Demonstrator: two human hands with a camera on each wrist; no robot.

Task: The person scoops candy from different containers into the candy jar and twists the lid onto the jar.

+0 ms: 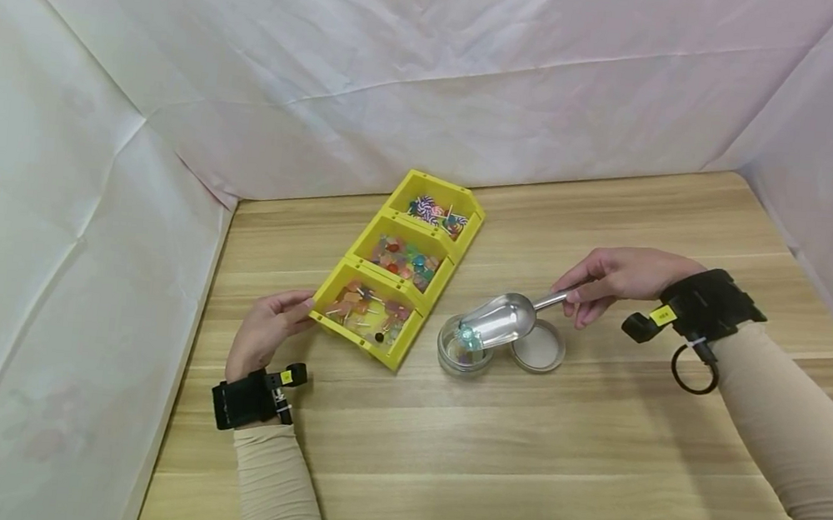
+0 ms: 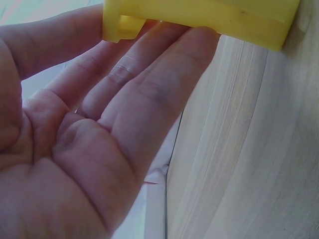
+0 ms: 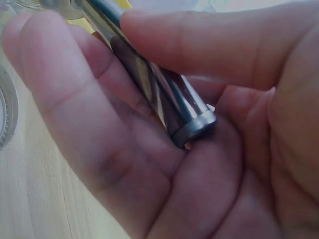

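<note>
My right hand (image 1: 613,283) grips the handle (image 3: 149,74) of a metal scoop (image 1: 507,317), thumb on one side and fingers on the other. The scoop tilts down over a small glass jar (image 1: 461,366), its front edge at the mouth. Blue-green beads or candies (image 1: 469,337) sit at that edge, and some colored pieces show inside the jar. My left hand (image 1: 267,329) holds the near left corner of a yellow three-compartment bin (image 1: 399,357), thumb at the rim and fingers against its side (image 2: 239,22).
A round lid (image 1: 539,347) lies on the wooden table (image 1: 517,471) right of the jar. The bin's compartments hold small lollipops (image 1: 432,211), colored beads or candies (image 1: 407,261) and other stick pieces (image 1: 363,301). Pale cloth (image 1: 435,69) hangs behind and on both sides.
</note>
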